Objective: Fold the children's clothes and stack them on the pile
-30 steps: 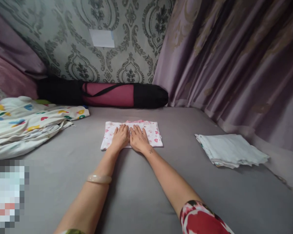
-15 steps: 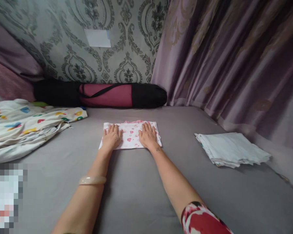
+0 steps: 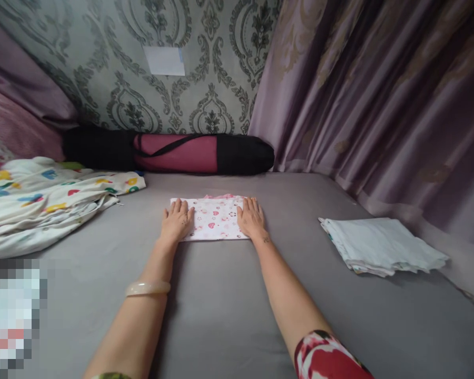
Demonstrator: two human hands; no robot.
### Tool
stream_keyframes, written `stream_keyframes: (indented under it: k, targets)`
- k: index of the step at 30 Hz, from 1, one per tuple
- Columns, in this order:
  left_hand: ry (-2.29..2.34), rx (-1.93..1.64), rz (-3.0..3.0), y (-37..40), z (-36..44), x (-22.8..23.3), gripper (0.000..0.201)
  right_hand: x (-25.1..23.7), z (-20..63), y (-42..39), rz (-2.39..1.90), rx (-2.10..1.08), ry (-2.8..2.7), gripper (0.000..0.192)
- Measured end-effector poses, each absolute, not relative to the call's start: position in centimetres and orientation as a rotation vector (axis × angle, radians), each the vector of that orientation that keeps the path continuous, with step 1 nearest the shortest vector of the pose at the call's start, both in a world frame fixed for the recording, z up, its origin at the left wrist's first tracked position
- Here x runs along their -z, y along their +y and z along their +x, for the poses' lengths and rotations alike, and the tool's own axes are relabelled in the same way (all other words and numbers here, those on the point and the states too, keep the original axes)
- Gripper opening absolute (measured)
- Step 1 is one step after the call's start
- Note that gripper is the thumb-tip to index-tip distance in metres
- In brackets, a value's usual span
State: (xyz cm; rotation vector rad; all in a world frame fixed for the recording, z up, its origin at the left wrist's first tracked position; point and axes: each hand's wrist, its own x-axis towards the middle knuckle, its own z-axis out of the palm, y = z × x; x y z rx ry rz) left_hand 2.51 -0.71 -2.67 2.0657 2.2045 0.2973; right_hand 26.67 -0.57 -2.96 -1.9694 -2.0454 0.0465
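A folded white cloth [image 3: 215, 223] printed with pink hearts and small figures lies flat on the grey bed sheet [image 3: 217, 295]. A strip of pink frill shows at its far edge. My left hand [image 3: 177, 218] rests palm down on the cloth's left end, fingers spread. On the right end lies my right hand [image 3: 252, 217], also flat with fingers stretched out. Both palms hide the cloth's two ends. A pale bangle [image 3: 148, 288] circles my left forearm.
A stack of folded whitish cloths [image 3: 383, 245] lies at the right. Crumpled white fabric with colourful prints [image 3: 63, 200] is heaped at the left. A long black and maroon bag [image 3: 176, 152] lies along the wall, beside the purple curtain [image 3: 319, 95].
My hands have slid apart toward the cloth's two ends, baring more of its printed middle. The whole view has shifted slightly.
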Motion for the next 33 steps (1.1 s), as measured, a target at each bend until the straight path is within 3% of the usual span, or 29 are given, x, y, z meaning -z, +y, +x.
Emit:
stream_keyframes:
  k: [8,14,23,33]
  targets:
    - [2.162,-0.302,2.055,-0.6,2.2,2.8,0.062,2.8,26.5,-0.4,-1.975,-0.104,-2.029,0.055]
    - [2.133,-0.267,2.073,0.0,1.7,2.4,0.057,2.0,27.6,0.6,-1.943,-0.095,-2.002,0.042]
    - [1.954,0.035,2.162,4.6,1.2,-1.6,0.035,2.0,29.4,2.4,-1.994,-0.169,-1.935,0.040]
    - [1.587,0.330,2.136,10.3,0.0,-3.1,0.054,2.4,30.2,3.6,-1.881,-0.320,-1.769,0.053]
